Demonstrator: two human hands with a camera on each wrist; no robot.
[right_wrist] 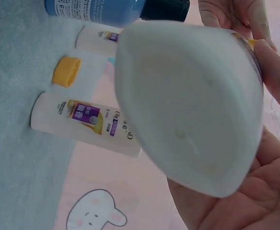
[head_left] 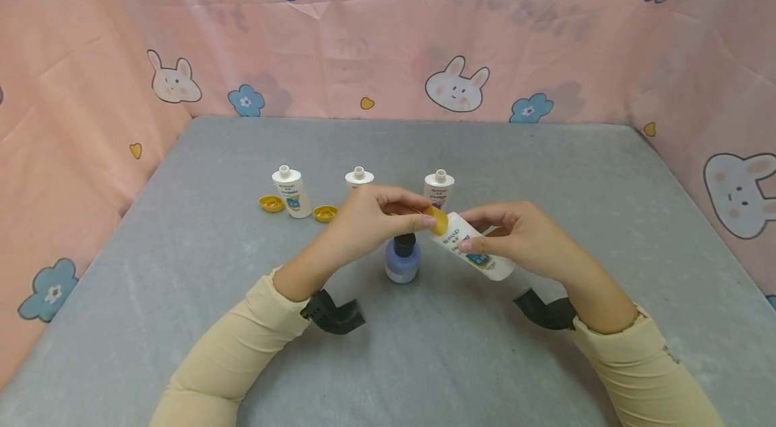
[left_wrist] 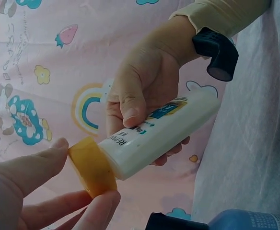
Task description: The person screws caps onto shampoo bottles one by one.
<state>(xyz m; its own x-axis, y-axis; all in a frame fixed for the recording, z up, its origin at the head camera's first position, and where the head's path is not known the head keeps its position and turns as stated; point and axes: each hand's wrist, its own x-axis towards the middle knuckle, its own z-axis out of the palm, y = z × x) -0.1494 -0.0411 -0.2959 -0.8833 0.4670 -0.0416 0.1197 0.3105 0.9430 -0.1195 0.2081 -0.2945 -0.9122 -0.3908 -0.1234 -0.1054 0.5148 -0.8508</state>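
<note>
Head view, left hand: the left hand pinches the yellow cap between thumb and fingers, at the top end of the held white bottle.
Head view, right hand: the right hand grips this bottle by its body, above the grey tabletop; it is tilted, probably so that the cap end comes easily to the other hand.
Head view, bottle row: the left white bottle, the middle white bottle and the right white bottle stand upright without caps; the first loose cap and second loose cap lie near them, perhaps so that each remains close to its bottle.
Head view, blue bottle: the blue bottle, with black top, stands below the left hand.
Left wrist view, cap grip: thumb and fingers press opposite sides of the cap, which likely helps turning; whether it sits tight, I cannot tell.
Right wrist view, bottle base: the base faces the camera, and fingers wrap the body, seemingly to keep it steady.
</note>
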